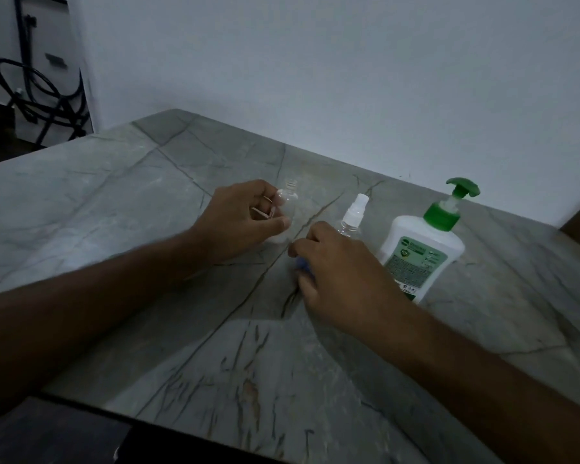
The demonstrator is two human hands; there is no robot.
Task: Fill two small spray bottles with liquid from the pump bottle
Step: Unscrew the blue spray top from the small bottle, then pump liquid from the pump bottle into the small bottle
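My left hand (238, 219) grips a small clear spray bottle (288, 199) with its cap off and its threaded neck bare, standing on the grey marble table (148, 202). A second small clear spray bottle (353, 214), with its white sprayer on, stands just behind my right hand (339, 272). My right hand lies over the table with fingers curled; something small and bluish (302, 264) shows under them, and what it is stays unclear. The white pump bottle (422, 249) with a green pump stands upright to the right of that hand.
A white wall runs behind the table. At the far left, past the table's edge, dark hoses and a black metal stand (37, 92) fill a dim corner. A dark surface (47, 437) lies below the table's near edge.
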